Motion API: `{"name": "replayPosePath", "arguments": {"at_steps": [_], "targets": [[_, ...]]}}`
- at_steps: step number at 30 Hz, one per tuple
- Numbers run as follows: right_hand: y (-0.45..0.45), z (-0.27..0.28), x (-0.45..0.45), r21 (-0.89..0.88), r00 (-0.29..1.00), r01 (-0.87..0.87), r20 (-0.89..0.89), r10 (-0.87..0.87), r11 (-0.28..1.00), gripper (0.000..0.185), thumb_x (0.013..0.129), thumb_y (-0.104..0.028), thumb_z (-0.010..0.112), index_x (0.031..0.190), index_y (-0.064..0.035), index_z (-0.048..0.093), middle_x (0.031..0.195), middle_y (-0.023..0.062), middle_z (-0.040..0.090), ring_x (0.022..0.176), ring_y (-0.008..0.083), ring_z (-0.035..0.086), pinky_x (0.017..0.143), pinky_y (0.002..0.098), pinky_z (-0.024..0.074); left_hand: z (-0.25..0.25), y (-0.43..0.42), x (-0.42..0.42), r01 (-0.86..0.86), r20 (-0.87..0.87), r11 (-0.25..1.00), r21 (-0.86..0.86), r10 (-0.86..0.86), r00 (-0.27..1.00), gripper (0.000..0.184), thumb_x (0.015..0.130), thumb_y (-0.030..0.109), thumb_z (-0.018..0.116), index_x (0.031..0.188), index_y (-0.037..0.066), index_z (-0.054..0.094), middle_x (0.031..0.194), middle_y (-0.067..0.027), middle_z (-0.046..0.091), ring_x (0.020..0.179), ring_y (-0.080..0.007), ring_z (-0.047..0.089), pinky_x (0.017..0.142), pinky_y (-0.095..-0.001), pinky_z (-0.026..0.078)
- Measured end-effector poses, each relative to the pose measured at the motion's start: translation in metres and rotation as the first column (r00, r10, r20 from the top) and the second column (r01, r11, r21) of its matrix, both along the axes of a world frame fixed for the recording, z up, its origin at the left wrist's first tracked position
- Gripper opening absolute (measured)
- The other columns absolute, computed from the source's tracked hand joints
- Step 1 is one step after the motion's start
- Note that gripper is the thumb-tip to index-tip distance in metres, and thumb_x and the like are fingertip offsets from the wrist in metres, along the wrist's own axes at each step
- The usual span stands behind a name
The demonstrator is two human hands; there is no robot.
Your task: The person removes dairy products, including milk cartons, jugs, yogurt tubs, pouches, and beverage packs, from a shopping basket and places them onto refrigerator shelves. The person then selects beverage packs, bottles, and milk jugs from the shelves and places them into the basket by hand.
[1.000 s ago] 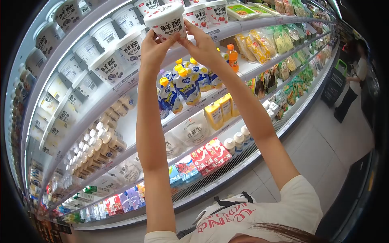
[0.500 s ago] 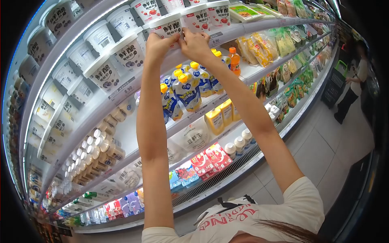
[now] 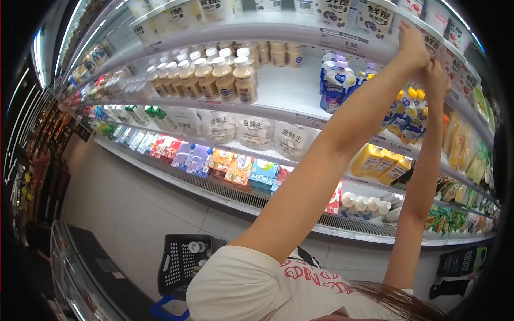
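A white yogurt tub (image 3: 431, 43) with dark print and a red fruit picture sits at the front of the upper shelf, near the upper right. At its left side, my left hand (image 3: 415, 47) has its fingers bent round the tub. My right hand (image 3: 437, 77) is just below and to the right, fingers closed at the tub's lower front; its fingertips are partly hidden. Both arms are stretched up, the hands nearly touching. Similar tubs (image 3: 376, 20) with blueberry pictures stand to the left, and more (image 3: 458, 69) to the right.
Lower shelves hold capped bottles (image 3: 222, 80), pouches (image 3: 409, 115), yellow packs (image 3: 377, 162) and cartons (image 3: 193, 158). On the floor stands a black basket (image 3: 174, 262) with a blue handle. Another basket (image 3: 458, 262) is at the right, beside part of a person.
The view has swung left, so hands and tub appear farther right. The tub was held up in front of the shelf a second ago and now rests on it.
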State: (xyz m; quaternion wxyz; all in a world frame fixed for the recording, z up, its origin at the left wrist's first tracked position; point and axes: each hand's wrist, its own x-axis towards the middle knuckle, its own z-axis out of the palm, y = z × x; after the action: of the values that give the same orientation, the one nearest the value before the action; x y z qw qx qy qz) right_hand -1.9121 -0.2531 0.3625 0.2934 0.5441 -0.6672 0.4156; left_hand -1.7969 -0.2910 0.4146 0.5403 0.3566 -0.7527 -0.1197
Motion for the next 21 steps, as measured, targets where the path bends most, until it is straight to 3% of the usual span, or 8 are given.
{"name": "replayPosePath", "arguments": {"at_steps": [2,3,6,10,13,15,17,21], "targets": [[-0.027,-0.012,-0.026,-0.141,0.996,0.010,-0.082,-0.021,0.990,0.047,0.091,-0.050,0.040,0.126,-0.0234,0.054,0.106,0.0163,0.067,0.107,0.0329,0.061,0.096,0.0490,0.0353,-0.014,0.030,0.013,-0.251,0.154,0.873,-0.419,0.341,0.927,0.105,0.068,0.025,0.078,0.136,-0.021,0.012,0.138,-0.0354,0.026,0.123,-0.0411,0.036,0.105,-0.0385,0.036],[-0.029,-0.012,-0.042,-0.061,0.996,-0.063,-0.068,0.059,0.996,0.049,0.090,-0.047,0.049,0.130,-0.0184,0.051,0.111,0.0198,0.064,0.108,0.0345,0.060,0.089,0.0434,0.0438,-0.027,0.052,0.021,0.131,-0.289,0.960,-0.248,-0.202,0.936,0.084,0.073,0.018,0.071,0.132,-0.021,0.027,0.132,-0.0372,0.032,0.119,-0.0452,0.039,0.104,-0.0410,0.036],[0.069,-0.036,0.046,-0.334,0.912,-0.083,-0.405,-0.063,0.939,0.041,0.089,-0.021,0.057,0.123,0.0025,0.049,0.108,0.0222,0.061,0.098,0.0339,0.062,0.084,0.0384,0.0494,-0.096,0.127,0.057,-0.090,-0.300,0.820,-0.565,-0.103,0.948,0.059,0.071,0.014,0.068,0.118,-0.014,0.043,0.110,-0.0266,0.047,0.108,-0.0366,0.046,0.089,-0.0433,0.042],[0.161,-0.148,0.186,-0.702,0.656,-0.427,0.192,0.729,0.569,0.029,0.090,-0.012,0.058,0.106,0.0107,0.048,0.100,0.0195,0.062,0.091,0.0255,0.064,0.081,0.0351,0.0550,-0.272,0.261,0.235,0.018,0.154,0.989,-0.144,0.005,0.988,0.039,0.076,0.014,0.064,0.109,-0.002,0.051,0.103,-0.0164,0.055,0.099,-0.0276,0.054,0.074,-0.0442,0.048],[0.205,-0.291,0.271,0.056,0.483,-0.842,0.522,0.703,0.537,0.036,0.093,-0.017,0.059,0.117,0.0076,0.051,0.107,0.0151,0.063,0.094,0.0199,0.061,0.082,0.0300,0.0487,-0.401,0.338,0.321,-0.615,0.726,0.605,0.507,0.086,0.683,0.030,0.081,0.015,0.059,0.107,0.002,0.055,0.105,-0.0137,0.061,0.096,-0.0250,0.060,0.074,-0.0446,0.052],[0.238,-0.366,0.315,0.411,0.407,-0.905,0.758,0.509,0.111,0.026,0.092,-0.011,0.059,0.115,0.0015,0.057,0.108,0.0113,0.064,0.090,0.0182,0.063,0.077,0.0302,0.0490,-0.500,0.401,0.374,-0.880,0.867,0.369,0.299,0.279,0.412,0.049,0.061,0.019,0.078,0.105,0.005,0.060,0.099,-0.0087,0.060,0.094,-0.0254,0.060,0.081,-0.0455,0.047],[0.270,-0.412,0.353,0.522,0.280,-0.835,0.674,0.683,-0.173,0.017,0.090,-0.007,0.058,0.103,0.0023,0.060,0.093,0.0161,0.064,0.082,0.0259,0.064,0.073,0.0340,0.0492,-0.533,0.472,0.426,-0.821,0.804,-0.055,0.568,0.254,0.538,0.038,0.072,0.021,0.074,0.104,0.004,0.061,0.104,-0.0123,0.061,0.096,-0.0317,0.061,0.078,-0.0446,0.050],[0.317,-0.478,0.415,0.617,0.090,-0.588,0.692,0.716,-0.523,0.011,0.088,-0.004,0.057,0.096,0.0009,0.062,0.089,0.0198,0.062,0.077,0.0370,0.061,0.067,0.0375,0.0482,-0.590,0.584,0.507,-0.562,0.629,-0.324,0.761,0.581,0.516,0.034,0.077,0.018,0.067,0.102,-0.004,0.064,0.098,-0.0250,0.064,0.094,-0.0423,0.063,0.084,-0.0496,0.049]]}}
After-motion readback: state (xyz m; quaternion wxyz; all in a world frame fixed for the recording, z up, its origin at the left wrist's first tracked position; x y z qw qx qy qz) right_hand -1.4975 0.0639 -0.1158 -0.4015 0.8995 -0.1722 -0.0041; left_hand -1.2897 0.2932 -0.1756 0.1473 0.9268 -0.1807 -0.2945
